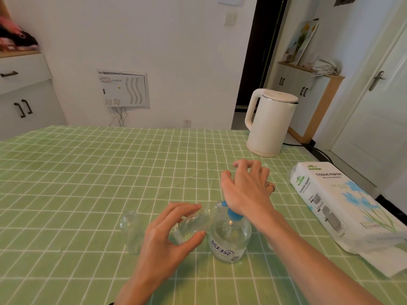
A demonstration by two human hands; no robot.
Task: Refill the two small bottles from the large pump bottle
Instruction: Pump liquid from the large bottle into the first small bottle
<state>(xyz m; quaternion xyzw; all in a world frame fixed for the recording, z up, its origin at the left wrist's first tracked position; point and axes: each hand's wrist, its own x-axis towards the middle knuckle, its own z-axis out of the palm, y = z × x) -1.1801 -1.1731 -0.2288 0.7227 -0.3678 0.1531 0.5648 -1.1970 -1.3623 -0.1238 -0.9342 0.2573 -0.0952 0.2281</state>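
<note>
The large clear pump bottle (pixel 229 241) with a blue pump head stands near the front middle of the table. The heel of my right hand (pixel 246 188) presses on the blue pump, fingers spread and relaxed. My left hand (pixel 167 238) grips a small clear bottle (pixel 193 223), tilted with its mouth toward the pump spout. A second small clear bottle (pixel 131 232) stands upright and uncapped just left of my left hand.
A white electric kettle (pixel 268 122) stands at the table's far right. A pack of tissue paper (pixel 343 208) lies along the right edge. The green checked tablecloth (pixel 88 172) covers the table.
</note>
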